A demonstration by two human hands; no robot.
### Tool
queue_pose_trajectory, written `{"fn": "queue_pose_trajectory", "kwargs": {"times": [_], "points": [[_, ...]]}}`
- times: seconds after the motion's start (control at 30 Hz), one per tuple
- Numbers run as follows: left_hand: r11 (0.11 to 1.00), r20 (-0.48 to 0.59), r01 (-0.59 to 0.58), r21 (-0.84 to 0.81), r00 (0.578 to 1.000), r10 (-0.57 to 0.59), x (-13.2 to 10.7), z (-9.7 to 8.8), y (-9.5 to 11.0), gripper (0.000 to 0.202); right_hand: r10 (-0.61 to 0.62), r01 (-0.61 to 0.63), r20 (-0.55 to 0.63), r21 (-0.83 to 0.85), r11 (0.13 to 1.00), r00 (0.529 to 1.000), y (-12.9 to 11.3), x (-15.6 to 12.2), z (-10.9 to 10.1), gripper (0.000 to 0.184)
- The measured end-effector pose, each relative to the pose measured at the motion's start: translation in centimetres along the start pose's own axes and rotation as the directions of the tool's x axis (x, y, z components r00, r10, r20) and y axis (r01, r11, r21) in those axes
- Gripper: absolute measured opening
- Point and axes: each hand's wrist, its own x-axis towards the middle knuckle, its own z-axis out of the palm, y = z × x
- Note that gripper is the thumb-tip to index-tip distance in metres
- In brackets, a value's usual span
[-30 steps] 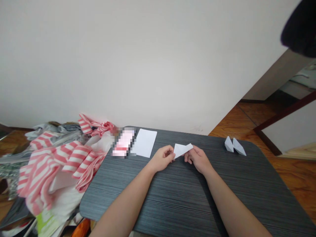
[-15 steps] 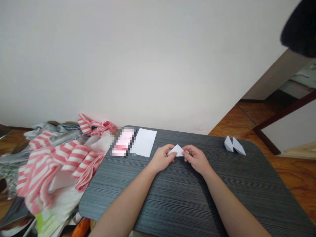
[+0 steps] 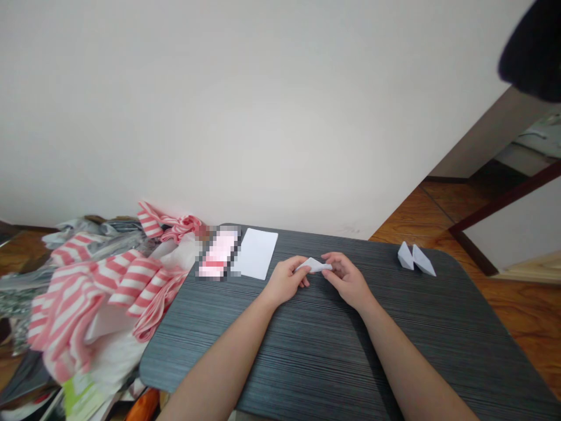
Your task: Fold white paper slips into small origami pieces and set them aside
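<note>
A small white folded paper (image 3: pixel 314 265) is held above the dark table, a low triangle with a narrow tip pointing right. My left hand (image 3: pixel 287 282) pinches its left side, thumb in front and fingers behind. At the other end, my right hand (image 3: pixel 346 275) has its thumb and fingers around the narrow tip; the index finger is lifted a little off the paper. Two white folded paper pieces (image 3: pixel 412 259) with pointed ends stand side by side at the right of the table. White paper sheets (image 3: pixel 258 252) lie flat to the left of my hands.
A phone with a blurred, pinkish screen (image 3: pixel 220 251) lies left of the sheets. The dark grained table (image 3: pixel 307 351) meets a pale wall (image 3: pixel 272 117) at its back edge. Striped red-and-white cloth (image 3: pixel 127 275) and bags are heaped beyond the left edge. Wooden floor (image 3: pixel 407 216) shows at right.
The folded paper has tilted and turned, so its peak looks lower and its narrow end shows at the right. My right fingers have loosened and shifted slightly upward.
</note>
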Motion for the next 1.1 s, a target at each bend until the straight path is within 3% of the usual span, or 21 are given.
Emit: {"fn": "queue_pose_trajectory", "kwargs": {"times": [0.5,0.73,1.1], "points": [[1.000,0.004,-0.015,0.003,1.000,0.015,0.0,-0.1,-0.5,0.031,-0.014,0.014,-0.029,0.003,1.000,0.999,0.6,0.0,0.1,0.017],[1.000,-0.007,-0.013,0.026,1.000,0.013,0.0,0.0,-0.6,0.033,-0.091,0.089,0.001,-0.192,0.977,0.996,0.0,0.2,-0.4,0.015],[1.000,-0.037,-0.001,-0.001,0.999,0.001,0.0,0.0,-0.6,0.033,-0.131,0.106,-0.055,-0.332,0.937,0.990,-0.7,0.2,-0.4,0.018]]}}
